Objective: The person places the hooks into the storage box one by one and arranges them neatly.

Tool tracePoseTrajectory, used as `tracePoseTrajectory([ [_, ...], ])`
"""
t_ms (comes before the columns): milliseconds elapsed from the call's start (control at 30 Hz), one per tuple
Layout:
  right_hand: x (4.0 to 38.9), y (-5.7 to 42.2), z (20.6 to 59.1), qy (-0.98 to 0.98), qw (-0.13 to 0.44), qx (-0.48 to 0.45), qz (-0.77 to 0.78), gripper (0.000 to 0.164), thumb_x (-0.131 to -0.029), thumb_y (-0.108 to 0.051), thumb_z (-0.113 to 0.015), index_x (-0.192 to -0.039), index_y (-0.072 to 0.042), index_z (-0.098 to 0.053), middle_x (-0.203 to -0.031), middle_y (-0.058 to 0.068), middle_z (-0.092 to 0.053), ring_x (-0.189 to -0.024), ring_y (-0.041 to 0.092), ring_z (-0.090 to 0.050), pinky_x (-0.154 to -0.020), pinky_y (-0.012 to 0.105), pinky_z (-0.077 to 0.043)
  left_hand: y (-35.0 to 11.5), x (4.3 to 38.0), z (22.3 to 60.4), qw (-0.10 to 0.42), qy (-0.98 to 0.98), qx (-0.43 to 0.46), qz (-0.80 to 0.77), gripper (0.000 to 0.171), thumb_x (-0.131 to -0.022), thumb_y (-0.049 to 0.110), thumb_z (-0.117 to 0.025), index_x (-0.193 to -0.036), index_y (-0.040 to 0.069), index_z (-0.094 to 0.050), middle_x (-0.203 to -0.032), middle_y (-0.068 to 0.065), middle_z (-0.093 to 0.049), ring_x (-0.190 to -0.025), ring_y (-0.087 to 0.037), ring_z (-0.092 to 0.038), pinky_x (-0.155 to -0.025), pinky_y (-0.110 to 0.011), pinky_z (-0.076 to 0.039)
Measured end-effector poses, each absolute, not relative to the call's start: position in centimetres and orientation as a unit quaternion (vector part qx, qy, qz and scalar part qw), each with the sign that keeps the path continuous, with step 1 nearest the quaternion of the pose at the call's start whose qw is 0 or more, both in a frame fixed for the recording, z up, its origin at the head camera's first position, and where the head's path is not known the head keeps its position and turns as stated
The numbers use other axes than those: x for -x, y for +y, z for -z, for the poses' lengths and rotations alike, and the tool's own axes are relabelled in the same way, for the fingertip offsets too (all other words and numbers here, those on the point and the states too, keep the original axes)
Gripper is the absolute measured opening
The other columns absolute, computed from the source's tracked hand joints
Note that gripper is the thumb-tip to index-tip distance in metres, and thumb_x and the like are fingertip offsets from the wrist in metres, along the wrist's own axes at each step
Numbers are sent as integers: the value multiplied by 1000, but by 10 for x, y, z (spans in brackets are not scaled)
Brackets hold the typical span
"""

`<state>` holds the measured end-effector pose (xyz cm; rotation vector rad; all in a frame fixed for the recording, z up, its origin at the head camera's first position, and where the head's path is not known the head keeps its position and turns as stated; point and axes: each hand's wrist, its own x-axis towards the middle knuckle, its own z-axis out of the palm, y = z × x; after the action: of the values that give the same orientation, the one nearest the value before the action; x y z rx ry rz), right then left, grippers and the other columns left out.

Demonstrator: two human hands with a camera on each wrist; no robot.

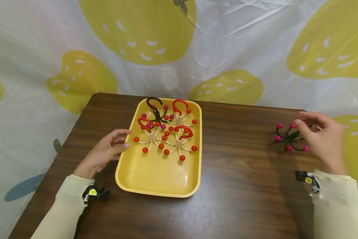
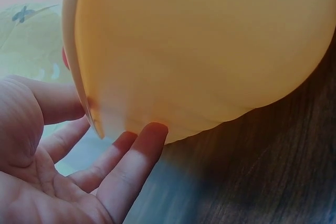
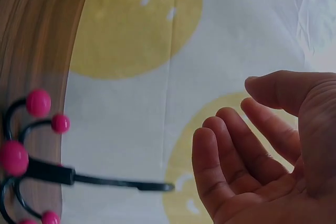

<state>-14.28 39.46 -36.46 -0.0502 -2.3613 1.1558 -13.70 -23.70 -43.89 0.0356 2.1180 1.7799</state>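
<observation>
At the left side of a yellow plastic tray (image 1: 158, 177), my left hand (image 1: 105, 151) grips the edge. In the left wrist view its thumb lies at the rim, and other fingers (image 2: 134, 169) reach under the outer wall (image 2: 205, 51). On the far right, a black claw-shaped massager (image 1: 293, 135) with pink ball tips stands on the table. Beside it is my right hand (image 1: 325, 139). The right wrist view shows those fingers (image 3: 206, 156) loosely bent, holding nothing, apart from the massager's hook handle (image 3: 121, 183).
Inside the tray's far half stand three cream massagers (image 1: 151, 136) with red hooks and red balls, plus a black one (image 1: 157, 116) with pink balls. The brown wooden table (image 1: 238, 186) ends at a white cloth (image 1: 221, 39) with yellow fruit prints behind it.
</observation>
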Motion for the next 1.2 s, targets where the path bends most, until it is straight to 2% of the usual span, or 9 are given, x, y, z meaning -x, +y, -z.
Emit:
tracePoseTrajectory([
  [133, 140, 405, 361, -872, 274, 45, -403, 23, -92, -8, -77, -115, -8, -81, -90, -35, -67, -86, -14, -63, -77, -2, -47, -237, 137, 439, 187, 751, -13, -634, 56, -108, 14, -63, -158, 7, -39, -149, -31, -49, -108, -22, -72, -83, -43, -66],
  [267, 138, 418, 358, -864, 295, 64, -403, 26, -93, -9, -76, -118, -1, -79, -92, -35, -67, -88, -14, -62, -77, -1, -47, -238, 137, 440, 187, 749, -13, -636, 56, -107, 14, -63, -158, 7, -39, -149, -31, -49, -108, -22, -72, -83, -42, -66],
  [367, 138, 426, 358, -858, 301, 92, -405, 27, -95, -11, -74, -120, -3, -79, -93, -36, -65, -89, -14, -60, -77, 0, -45, -238, 137, 441, 186, 748, -13, -637, 56, -107, 14, -63, -157, 7, -40, -149, -31, -49, -108, -22, -72, -83, -42, -66],
  [500, 138, 433, 360, -866, 285, 139, -387, 30, -96, -18, -73, -124, -8, -79, -94, -40, -61, -91, -16, -57, -78, 1, -42, -239, 137, 440, 186, 751, -14, -634, 55, -107, 14, -64, -157, 9, -41, -149, -30, -49, -108, -22, -72, -83, -42, -66],
  [733, 145, 440, 367, -889, 265, 135, -348, 34, -95, -19, -74, -124, -2, -77, -90, -44, -56, -90, -20, -55, -79, -4, -43, -239, 138, 441, 186, 753, -14, -631, 56, -107, 16, -65, -157, 9, -41, -149, -30, -50, -110, -24, -72, -84, -44, -66],
  [900, 149, 441, 374, -885, 249, 145, -365, 33, -94, -20, -76, -125, -11, -77, -84, -45, -56, -87, -20, -55, -75, -5, -42, -238, 139, 442, 187, 752, -14, -631, 55, -107, 15, -64, -156, 10, -41, -149, -30, -50, -110, -23, -72, -83, -44, -66],
  [1067, 148, 441, 379, -897, 209, 177, -347, 43, -98, -29, -72, -139, -14, -71, -91, -44, -54, -86, -24, -51, -74, 0, -39, -238, 139, 441, 188, 753, -15, -631, 55, -107, 15, -64, -156, 9, -41, -148, -30, -50, -109, -24, -72, -83, -44, -66],
  [1200, 149, 441, 381, -903, 204, 179, -332, 42, -101, -31, -67, -137, -10, -71, -84, -48, -50, -85, -23, -48, -75, 5, -37, -240, 138, 442, 187, 753, -17, -630, 55, -107, 15, -65, -156, 9, -41, -148, -30, -50, -109, -25, -72, -83, -45, -66],
])
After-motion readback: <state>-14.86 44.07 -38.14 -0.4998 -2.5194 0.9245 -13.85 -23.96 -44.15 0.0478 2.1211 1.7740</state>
